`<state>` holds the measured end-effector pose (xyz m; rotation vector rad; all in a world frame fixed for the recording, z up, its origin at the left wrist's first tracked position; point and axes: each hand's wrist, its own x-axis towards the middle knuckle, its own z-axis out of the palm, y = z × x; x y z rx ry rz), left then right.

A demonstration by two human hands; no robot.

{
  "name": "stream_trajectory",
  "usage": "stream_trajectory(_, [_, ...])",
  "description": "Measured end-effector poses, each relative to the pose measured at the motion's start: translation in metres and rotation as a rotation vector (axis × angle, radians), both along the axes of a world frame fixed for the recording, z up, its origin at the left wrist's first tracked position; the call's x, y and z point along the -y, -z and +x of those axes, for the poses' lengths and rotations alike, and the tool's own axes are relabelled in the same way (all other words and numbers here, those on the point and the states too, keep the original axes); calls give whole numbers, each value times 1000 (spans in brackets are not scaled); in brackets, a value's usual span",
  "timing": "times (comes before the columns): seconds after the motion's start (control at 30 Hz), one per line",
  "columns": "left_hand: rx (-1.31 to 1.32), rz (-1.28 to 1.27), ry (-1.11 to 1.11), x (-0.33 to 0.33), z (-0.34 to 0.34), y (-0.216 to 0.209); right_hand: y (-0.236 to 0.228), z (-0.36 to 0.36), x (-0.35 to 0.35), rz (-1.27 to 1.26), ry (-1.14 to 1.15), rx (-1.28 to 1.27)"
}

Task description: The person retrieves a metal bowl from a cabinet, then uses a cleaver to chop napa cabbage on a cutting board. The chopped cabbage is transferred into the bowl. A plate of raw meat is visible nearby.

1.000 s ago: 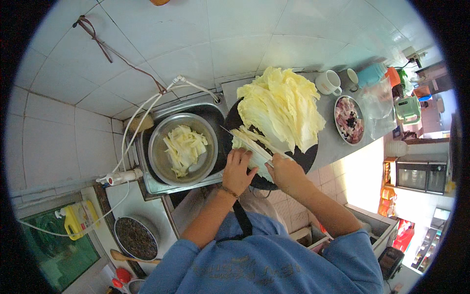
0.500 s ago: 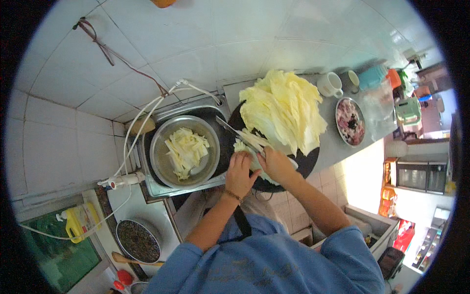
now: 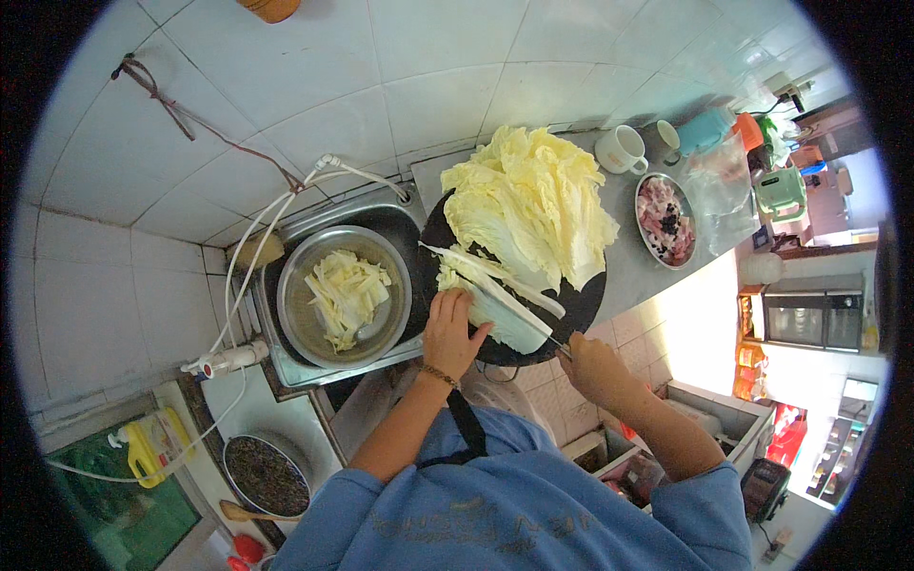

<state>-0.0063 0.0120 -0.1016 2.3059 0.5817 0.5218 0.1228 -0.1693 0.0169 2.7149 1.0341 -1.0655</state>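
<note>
From the middle of the black board (image 3: 585, 306), the cabbage pile (image 3: 536, 202) blocks 12 to 1 o'clock, the metal bowl (image 3: 383, 328) 9 o'clock, and the meat plate (image 3: 648, 250) 2 o'clock. At 3 o'clock, a hand could pass over the grey counter (image 3: 636, 278).

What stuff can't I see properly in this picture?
All in the head view:
- Knife: its handle is hidden inside the right hand.
- Black round board: much of its top is covered by cabbage leaves.
- Orange-brown thing: cut off by the top edge.
- Dark bits in the pot: too small to tell what they are.
</note>
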Motion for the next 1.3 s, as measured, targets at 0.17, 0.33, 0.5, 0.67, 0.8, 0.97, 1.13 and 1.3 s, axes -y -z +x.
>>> stream_trajectory(0.17, [-56,4,13,1,-1,-1,46,-10,9,76,64,15])
stream_trajectory(0.33, [-54,0,22,1,0,-4,56,-5,26,261,62,14])
stream_trajectory(0.5, [-52,31,23,0,4,-6,53,4,27,260,90,1])
stream_trajectory(0.67, [17,5,25,0,-4,-4,22,3,21,366,30,26])
stream_trajectory(0.8, [54,71,18,1,-17,0,2,-13,2,421,51,10])
stream_trajectory(0.97, [43,95,40,1,-17,5,15,-24,-40,337,-12,73])
stream_trajectory(1.13, [40,107,48,-1,-16,6,22,-19,-48,300,-39,79])
stream_trajectory(1.3, [57,87,55,-2,-16,8,43,-18,-55,280,-44,34])
